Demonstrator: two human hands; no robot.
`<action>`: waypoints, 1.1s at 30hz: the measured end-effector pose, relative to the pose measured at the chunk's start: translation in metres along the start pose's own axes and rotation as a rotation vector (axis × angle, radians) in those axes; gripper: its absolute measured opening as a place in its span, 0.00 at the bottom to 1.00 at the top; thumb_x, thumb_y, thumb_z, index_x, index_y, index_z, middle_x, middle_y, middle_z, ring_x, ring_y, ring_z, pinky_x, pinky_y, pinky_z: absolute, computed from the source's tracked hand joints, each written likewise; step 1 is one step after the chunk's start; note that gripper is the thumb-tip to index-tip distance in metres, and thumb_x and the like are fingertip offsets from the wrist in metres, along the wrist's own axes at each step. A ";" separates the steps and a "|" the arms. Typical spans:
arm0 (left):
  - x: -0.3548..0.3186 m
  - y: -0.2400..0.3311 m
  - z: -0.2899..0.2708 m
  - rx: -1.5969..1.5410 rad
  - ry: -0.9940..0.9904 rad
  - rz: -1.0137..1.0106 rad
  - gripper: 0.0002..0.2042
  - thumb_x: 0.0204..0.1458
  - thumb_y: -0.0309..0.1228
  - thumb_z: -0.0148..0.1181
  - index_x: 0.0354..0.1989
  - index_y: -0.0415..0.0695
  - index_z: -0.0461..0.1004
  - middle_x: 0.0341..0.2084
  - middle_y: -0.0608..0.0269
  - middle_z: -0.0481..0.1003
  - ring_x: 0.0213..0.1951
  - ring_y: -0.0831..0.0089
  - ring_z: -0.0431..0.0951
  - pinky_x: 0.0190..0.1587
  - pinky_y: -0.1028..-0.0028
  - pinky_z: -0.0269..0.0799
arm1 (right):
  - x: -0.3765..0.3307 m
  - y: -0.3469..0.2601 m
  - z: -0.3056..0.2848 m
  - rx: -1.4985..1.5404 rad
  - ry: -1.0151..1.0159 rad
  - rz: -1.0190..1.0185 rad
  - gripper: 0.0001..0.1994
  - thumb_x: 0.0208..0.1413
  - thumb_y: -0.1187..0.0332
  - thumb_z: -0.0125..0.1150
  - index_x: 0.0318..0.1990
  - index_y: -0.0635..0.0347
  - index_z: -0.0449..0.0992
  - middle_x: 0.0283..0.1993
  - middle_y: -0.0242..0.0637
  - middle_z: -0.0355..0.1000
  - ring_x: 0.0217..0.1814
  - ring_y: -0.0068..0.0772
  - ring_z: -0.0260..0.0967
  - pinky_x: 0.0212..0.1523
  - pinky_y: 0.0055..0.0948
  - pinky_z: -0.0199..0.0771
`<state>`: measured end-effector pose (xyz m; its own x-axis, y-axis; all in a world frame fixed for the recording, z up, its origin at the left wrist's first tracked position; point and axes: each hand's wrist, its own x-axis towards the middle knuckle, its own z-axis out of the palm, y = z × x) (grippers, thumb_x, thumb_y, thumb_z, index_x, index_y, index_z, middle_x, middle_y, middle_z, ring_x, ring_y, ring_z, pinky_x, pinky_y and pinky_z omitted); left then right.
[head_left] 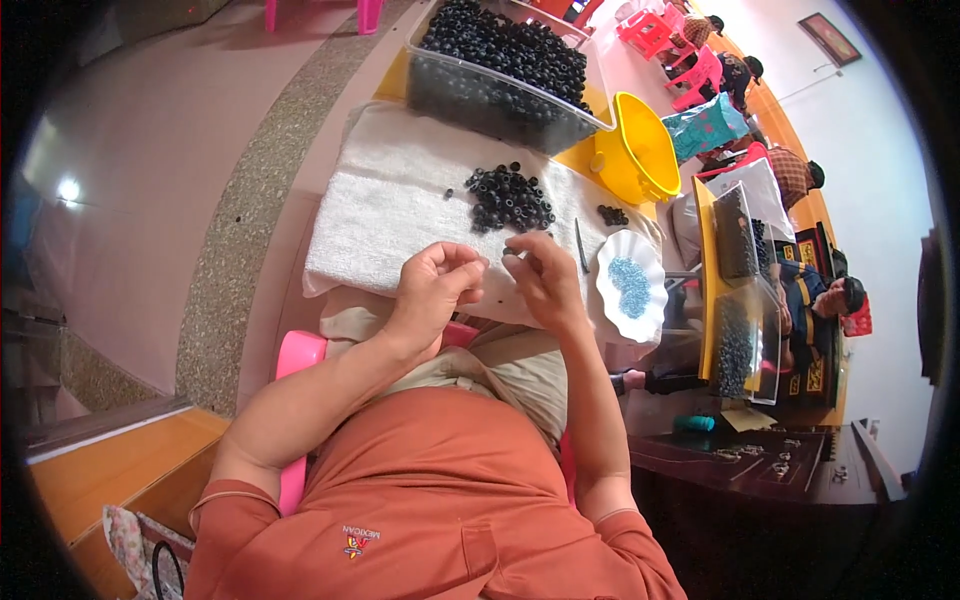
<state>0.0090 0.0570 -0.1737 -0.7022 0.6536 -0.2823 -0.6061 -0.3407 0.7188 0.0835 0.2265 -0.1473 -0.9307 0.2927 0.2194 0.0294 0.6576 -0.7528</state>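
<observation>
Over the near edge of a white towel (385, 190), both of my hands are raised close together. My left hand (437, 287) is closed in a pinch, thumb against fingers; whatever it may hold is too small to see. Between the thumb and forefinger of my right hand (548, 283) is a small black ring-like piece, mostly covered by the fingertips. Just beyond my hands lies a pile of small black ring-like pieces (508, 198). Right of it is a smaller cluster of black pieces (612, 215). Dark tweezers (581, 246) lie beside a white scalloped plate (655, 300) holding tiny light-blue bits.
A clear plastic bin (480, 100) full of black pieces stands at the back of the table, with a yellow basket (625, 140) to its right. Farther right, more clear bins (738, 340) stand on another table. Several people sit there. I sit on a pink chair (300, 355).
</observation>
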 end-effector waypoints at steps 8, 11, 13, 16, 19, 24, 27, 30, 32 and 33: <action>-0.002 0.000 0.005 -0.073 -0.168 -0.061 0.04 0.59 0.28 0.57 0.38 0.41 0.72 0.33 0.65 0.76 0.33 0.78 0.76 0.40 0.76 0.76 | -0.018 0.001 0.008 0.475 -0.046 0.114 0.07 0.56 0.79 0.62 0.41 0.68 0.74 0.32 0.31 0.73 0.33 0.20 0.73 0.34 0.17 0.71; -0.003 0.005 0.007 -0.114 -0.225 -0.133 0.05 0.60 0.28 0.55 0.40 0.41 0.71 0.34 0.63 0.76 0.37 0.76 0.78 0.41 0.73 0.77 | -0.020 -0.002 0.009 0.550 -0.034 0.058 0.07 0.55 0.79 0.62 0.41 0.68 0.74 0.34 0.31 0.72 0.34 0.19 0.72 0.35 0.17 0.70; -0.005 0.006 0.007 -0.146 -0.254 -0.160 0.05 0.61 0.29 0.55 0.41 0.41 0.70 0.35 0.62 0.76 0.38 0.75 0.78 0.42 0.72 0.77 | -0.020 -0.010 0.006 0.452 -0.027 0.013 0.05 0.55 0.79 0.63 0.39 0.67 0.75 0.35 0.31 0.72 0.36 0.19 0.70 0.37 0.18 0.69; -0.004 0.005 0.006 -0.188 -0.292 -0.196 0.06 0.61 0.28 0.55 0.42 0.40 0.69 0.35 0.62 0.76 0.39 0.74 0.78 0.43 0.71 0.78 | -0.019 -0.007 0.007 0.384 -0.004 -0.136 0.04 0.54 0.80 0.63 0.37 0.67 0.76 0.34 0.32 0.71 0.37 0.20 0.68 0.37 0.18 0.67; -0.002 0.003 0.005 -0.200 -0.285 -0.216 0.08 0.60 0.28 0.56 0.43 0.39 0.69 0.36 0.61 0.75 0.38 0.74 0.78 0.42 0.71 0.79 | -0.020 0.000 0.010 0.383 0.014 -0.211 0.05 0.54 0.79 0.63 0.39 0.67 0.77 0.35 0.34 0.71 0.38 0.21 0.67 0.37 0.17 0.67; -0.002 0.007 0.004 -0.200 -0.267 -0.201 0.09 0.58 0.26 0.58 0.44 0.39 0.68 0.36 0.60 0.75 0.37 0.73 0.79 0.42 0.72 0.79 | -0.025 -0.001 0.014 0.468 0.030 -0.196 0.12 0.52 0.81 0.65 0.44 0.66 0.78 0.42 0.37 0.70 0.40 0.20 0.67 0.38 0.17 0.67; -0.003 0.009 0.004 -0.201 -0.237 -0.206 0.10 0.56 0.25 0.60 0.44 0.39 0.68 0.36 0.59 0.75 0.37 0.72 0.79 0.41 0.73 0.79 | -0.027 0.001 0.014 0.496 0.031 -0.177 0.14 0.50 0.83 0.66 0.46 0.66 0.77 0.46 0.38 0.69 0.41 0.20 0.67 0.39 0.16 0.67; -0.003 0.012 0.002 -0.154 -0.233 -0.223 0.09 0.57 0.24 0.58 0.44 0.41 0.67 0.37 0.59 0.75 0.38 0.71 0.79 0.44 0.69 0.79 | -0.028 -0.001 0.013 0.513 0.021 -0.154 0.15 0.50 0.83 0.66 0.46 0.66 0.77 0.47 0.39 0.69 0.42 0.19 0.67 0.39 0.16 0.67; -0.002 0.011 0.002 -0.146 -0.234 -0.239 0.10 0.56 0.24 0.59 0.44 0.41 0.68 0.37 0.60 0.75 0.38 0.73 0.79 0.44 0.70 0.79 | -0.028 0.000 0.012 0.518 0.023 -0.145 0.15 0.50 0.83 0.66 0.46 0.66 0.77 0.47 0.39 0.69 0.42 0.20 0.67 0.39 0.16 0.67; -0.002 0.012 0.003 -0.145 -0.234 -0.240 0.10 0.56 0.24 0.59 0.44 0.41 0.68 0.37 0.60 0.75 0.38 0.73 0.79 0.44 0.70 0.79 | -0.028 0.003 0.012 0.483 0.022 -0.155 0.14 0.50 0.83 0.65 0.46 0.66 0.77 0.47 0.39 0.69 0.42 0.20 0.67 0.39 0.16 0.67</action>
<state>0.0048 0.0532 -0.1630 -0.4392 0.8579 -0.2666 -0.8017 -0.2404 0.5472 0.1051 0.2120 -0.1630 -0.9028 0.2349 0.3601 -0.2850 0.3002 -0.9103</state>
